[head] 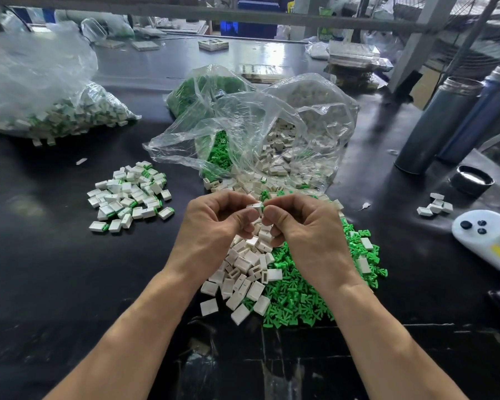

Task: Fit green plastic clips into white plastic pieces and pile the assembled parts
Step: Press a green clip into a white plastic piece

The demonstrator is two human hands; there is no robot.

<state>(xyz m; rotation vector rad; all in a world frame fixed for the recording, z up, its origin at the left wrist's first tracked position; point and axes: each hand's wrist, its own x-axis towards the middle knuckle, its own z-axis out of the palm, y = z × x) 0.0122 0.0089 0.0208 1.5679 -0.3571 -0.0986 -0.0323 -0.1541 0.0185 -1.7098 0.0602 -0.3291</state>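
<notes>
1. Head view. Left hand [214, 226] and right hand [303, 226] raised together above the loose white pieces [247, 269], fingertips meeting.
2. Left fingers [237, 202] curled, pinching a white piece [254, 207]; thumb pressed under it.
3. Right fingers [283, 202] curled, pinching at the same white piece from the other side; a sliver of green clip [262, 209] visible at the joint. How far seated: cannot tell.
4. Loose white pieces heaped on the dark surface [70, 284], directly below the hands.
5. Loose green clips [303, 295] spread just right of the white pieces, touching them, partly under the right wrist.
6. Pile of assembled parts [130, 194] left of the white pieces, well apart.
7. Open clear bag [257, 134] behind the white pieces, spilling white and green stock toward them.
8. Large filled bag [41, 90] far left, beyond the assembled pile.
9. Small cluster of white parts [436, 204] well right of the white pieces, near a black lid [472, 180] and two dark cylinders [445, 122].
</notes>
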